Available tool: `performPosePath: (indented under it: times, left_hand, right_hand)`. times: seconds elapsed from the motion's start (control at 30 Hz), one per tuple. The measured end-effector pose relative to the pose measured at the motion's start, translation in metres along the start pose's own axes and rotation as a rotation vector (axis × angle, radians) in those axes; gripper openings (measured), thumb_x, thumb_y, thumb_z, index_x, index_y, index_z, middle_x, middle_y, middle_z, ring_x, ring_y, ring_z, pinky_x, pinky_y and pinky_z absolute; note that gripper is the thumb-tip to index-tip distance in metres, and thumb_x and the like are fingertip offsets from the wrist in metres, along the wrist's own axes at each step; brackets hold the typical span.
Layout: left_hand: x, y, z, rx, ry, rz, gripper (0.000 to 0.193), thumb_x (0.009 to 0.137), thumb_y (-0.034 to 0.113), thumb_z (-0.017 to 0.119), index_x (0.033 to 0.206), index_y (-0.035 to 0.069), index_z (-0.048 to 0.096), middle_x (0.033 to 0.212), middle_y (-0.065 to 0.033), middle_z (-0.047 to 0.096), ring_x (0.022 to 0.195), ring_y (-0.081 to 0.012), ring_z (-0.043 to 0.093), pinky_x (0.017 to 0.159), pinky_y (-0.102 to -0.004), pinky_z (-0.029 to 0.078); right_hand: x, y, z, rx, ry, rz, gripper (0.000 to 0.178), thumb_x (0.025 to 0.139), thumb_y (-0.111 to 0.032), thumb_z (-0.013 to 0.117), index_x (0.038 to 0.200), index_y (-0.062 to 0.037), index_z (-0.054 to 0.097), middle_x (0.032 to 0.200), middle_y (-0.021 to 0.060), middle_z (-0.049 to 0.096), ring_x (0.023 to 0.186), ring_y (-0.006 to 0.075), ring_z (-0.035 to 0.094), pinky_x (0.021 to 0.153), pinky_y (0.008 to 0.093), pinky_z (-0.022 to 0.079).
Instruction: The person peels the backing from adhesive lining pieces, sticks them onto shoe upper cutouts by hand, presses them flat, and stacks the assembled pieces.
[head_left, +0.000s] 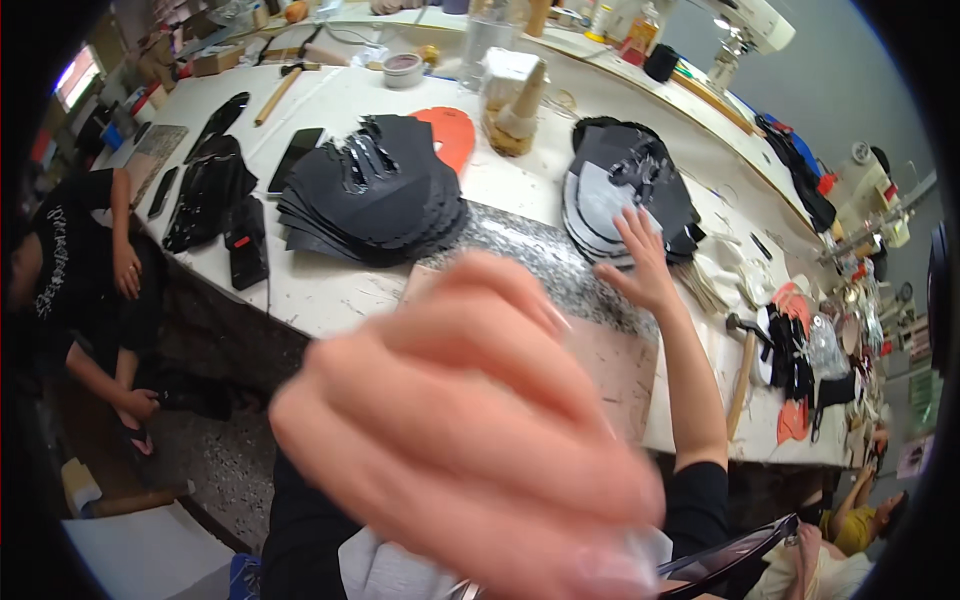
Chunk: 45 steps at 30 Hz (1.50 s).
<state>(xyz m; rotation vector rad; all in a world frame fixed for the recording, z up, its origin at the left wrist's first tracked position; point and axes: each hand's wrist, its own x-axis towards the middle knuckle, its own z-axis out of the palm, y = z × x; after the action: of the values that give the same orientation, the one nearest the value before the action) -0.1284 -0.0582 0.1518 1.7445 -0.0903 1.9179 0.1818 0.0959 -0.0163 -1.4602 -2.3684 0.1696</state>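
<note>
Stack of grey and black pieces [606, 190], toward the worktop's [520, 185] far edge, ahead of the nearer right hand [645, 270] with fingers apart; left hand [460, 410] curled, whether clamped on anything impossible to tell.

Free passage lies over the speckled slab [525, 245], between the black stack [370, 195] at left and the grey-topped stack [592, 195] at right; a brown pot [508, 138] stands near its far end. My right hand [645, 268] narrows its right side; my raised left hand [465, 420] screens the near approach. A hammer [743, 385] obstructs farther right.
</note>
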Motion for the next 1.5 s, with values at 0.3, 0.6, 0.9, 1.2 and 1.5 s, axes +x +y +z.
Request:
performPosePath:
  times: [0.3,0.6,0.9,1.2,1.5]
  left_hand:
    - [-0.085,-0.074,-0.197,1.176,-0.306,-0.730,0.039,0.078,0.020,0.080,0.112,0.002,0.070,0.120,-0.0157,0.067,0.117,-0.0273,0.061,0.100,-0.0367,0.046]
    - [-0.107,-0.078,-0.243,1.126,-0.685,-0.811,0.045,0.078,0.025,0.079,0.117,0.006,0.069,0.130,-0.0134,0.063,0.129,-0.0270,0.052,0.104,-0.0381,0.042]
    - [-0.065,-0.106,-0.226,1.165,0.278,-0.530,0.026,0.104,0.024,0.047,0.113,0.001,0.057,0.103,-0.0099,0.061,0.102,-0.0195,0.057,0.094,-0.0314,0.043]
    - [-0.091,-0.089,-0.092,0.675,-0.558,-0.231,0.014,0.101,0.003,0.044,0.112,-0.002,0.050,0.120,-0.0284,0.061,0.110,-0.0364,0.062,0.095,-0.0435,0.049]
    - [-0.126,-0.041,-0.009,0.553,-1.034,-0.496,0.019,0.088,0.007,0.066,0.105,0.002,0.061,0.122,-0.0180,0.064,0.121,-0.0354,0.059,0.101,-0.0469,0.046]
  right_hand:
    - [-0.121,-0.074,-0.034,0.543,-0.059,0.029,0.050,0.082,-0.012,0.075,0.129,-0.0037,0.058,0.120,0.0151,0.067,0.115,0.0301,0.063,0.098,0.0372,0.047]
    - [-0.164,-0.120,-0.010,0.837,-0.079,-0.056,0.029,0.082,-0.008,0.074,0.108,-0.0006,0.066,0.098,0.0103,0.072,0.090,0.0259,0.068,0.079,0.0353,0.052]
    - [-0.182,-0.141,-0.009,0.873,-0.044,-0.135,0.027,0.081,-0.005,0.074,0.107,-0.0021,0.067,0.092,0.0075,0.072,0.082,0.0239,0.068,0.072,0.0356,0.051]
    - [-0.207,-0.072,-0.073,0.489,0.368,0.369,0.020,0.080,-0.003,0.074,0.099,-0.0021,0.071,0.087,0.0096,0.071,0.078,0.0206,0.068,0.073,0.0304,0.052]
    - [-0.205,0.006,-0.032,-0.044,0.496,0.619,0.015,0.083,-0.012,0.073,0.094,-0.0022,0.072,0.087,0.0103,0.067,0.071,0.0203,0.061,0.067,0.0323,0.049]
